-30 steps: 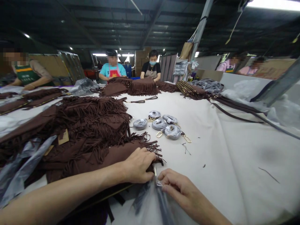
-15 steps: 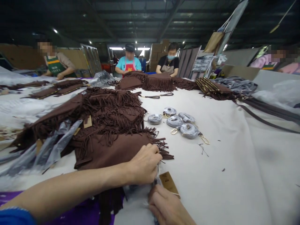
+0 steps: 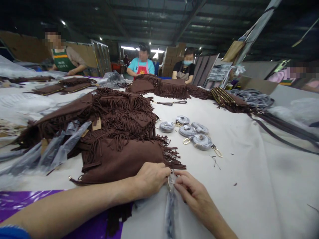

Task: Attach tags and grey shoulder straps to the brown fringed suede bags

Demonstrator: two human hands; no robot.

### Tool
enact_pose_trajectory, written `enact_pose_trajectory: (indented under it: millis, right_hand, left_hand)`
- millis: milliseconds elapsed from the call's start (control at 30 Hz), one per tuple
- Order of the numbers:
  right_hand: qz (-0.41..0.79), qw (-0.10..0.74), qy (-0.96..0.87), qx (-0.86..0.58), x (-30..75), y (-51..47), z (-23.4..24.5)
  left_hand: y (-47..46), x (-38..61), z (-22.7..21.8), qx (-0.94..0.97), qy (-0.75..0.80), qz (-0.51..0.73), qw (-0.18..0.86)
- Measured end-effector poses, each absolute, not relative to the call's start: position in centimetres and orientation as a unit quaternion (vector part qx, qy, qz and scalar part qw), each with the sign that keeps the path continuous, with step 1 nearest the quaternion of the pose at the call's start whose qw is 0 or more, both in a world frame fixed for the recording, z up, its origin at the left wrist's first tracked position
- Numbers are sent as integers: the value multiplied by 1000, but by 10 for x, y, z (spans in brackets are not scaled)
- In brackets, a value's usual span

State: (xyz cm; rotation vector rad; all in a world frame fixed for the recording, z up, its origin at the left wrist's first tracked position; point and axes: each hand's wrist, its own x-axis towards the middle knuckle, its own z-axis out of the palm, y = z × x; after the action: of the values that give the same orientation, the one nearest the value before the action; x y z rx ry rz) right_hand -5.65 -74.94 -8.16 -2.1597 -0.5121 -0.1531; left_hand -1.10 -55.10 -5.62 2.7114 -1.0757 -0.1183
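A dark brown fringed bag [image 3: 124, 159] lies flat in front of me, its fringe pointing right. My left hand [image 3: 152, 177] is closed over its near right corner, the fingertips partly hidden. Just right of it, my right hand [image 3: 190, 189] pinches with thumb and forefinger at the top of a plastic-wrapped strap [image 3: 170, 212]. The strap hangs toward me, with a pale metal clip [image 3: 170, 183] at its upper end between both hands. Whether the clip is hooked to the bag I cannot tell. Some dark fringe [image 3: 117, 215] shows under my left forearm.
More fringed bags [image 3: 119, 114] are piled beyond. Several coiled grey straps [image 3: 201, 142] with gold clips lie right of them. Purple plastic [image 3: 92, 222] is at the near left; clear plastic sleeves [image 3: 59, 149] lie left. Co-workers [image 3: 142, 64] stand across the white-covered table [image 3: 249, 186].
My right hand has moved up and right to meet my left fingertips. The wrapped strap now shows below the hands. The tan tag beside them has gone from sight.
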Motion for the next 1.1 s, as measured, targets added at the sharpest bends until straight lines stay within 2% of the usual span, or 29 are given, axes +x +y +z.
enact_pose_trajectory:
  millis: [133,333,400,467,600,700,967,1033,1100]
  right_hand:
    - [-90,369,-255,-889,-54,-738,-100]
    - [-227,180,-274,-917,-61,-740,-116]
    - [-244,159,-271,-917,-64,-739,-112]
    - [-234,200,-280,-909,-66,-737,-104]
    - [-196,384,-286,-856,-69,-731,-87]
    - [-176,454,-273,-830,-75,-726,-81]
    - [-100,532,-283,-792,-92,-718,-87]
    - [-91,524,-259,-806,-91,-722,-86]
    - [-108,481,-232,-838,-88,-728,-85]
  left_hand:
    - [-548,-13,-58,923,-354,-44,143]
    - [-542,-18,-58,913,-369,-45,170]
    - [-541,-20,-57,908,-380,-42,172]
    - [-539,-21,-54,904,-389,-45,173]
    - [-536,-25,-51,888,-416,-32,192]
    - [-532,-32,-52,876,-446,-26,182]
    - [-519,-52,-58,868,-442,-43,222]
    - [-519,-53,-65,870,-436,-34,229]
    - [-518,-53,-70,868,-430,-17,249]
